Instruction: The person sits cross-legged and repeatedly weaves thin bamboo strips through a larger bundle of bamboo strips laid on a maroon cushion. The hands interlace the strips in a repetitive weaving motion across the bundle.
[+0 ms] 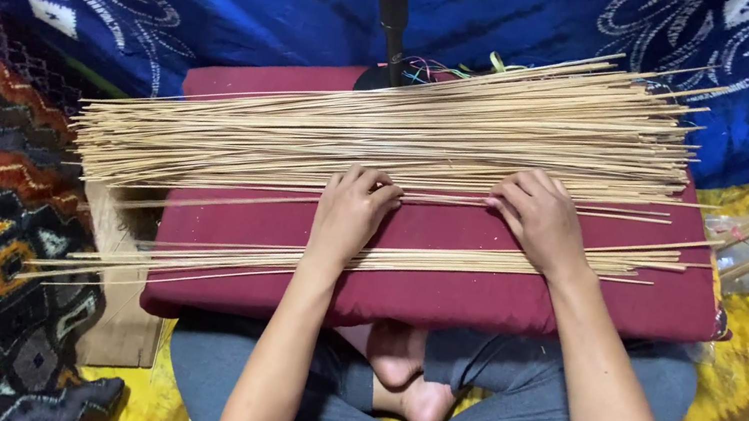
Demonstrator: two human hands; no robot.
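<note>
1. The left hand (352,209) is resting open, fingertips pressing thin sticks (388,132) against the maroon cushion (483,290).
2. The right hand (540,218) is lying open too, fingers spread, seemingly drawing a few sticks out.
3. A smaller bundle (224,262) is lying nearer the person's lap, apart from the main pile.

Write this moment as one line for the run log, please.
left hand: fingers on thin sticks | right hand: fingers on sticks | surface: maroon cushion

Thin pale bamboo sticks (409,125), large fanned pile lying flat, smaller bundle (428,255) nearer, both crosswise
</note>
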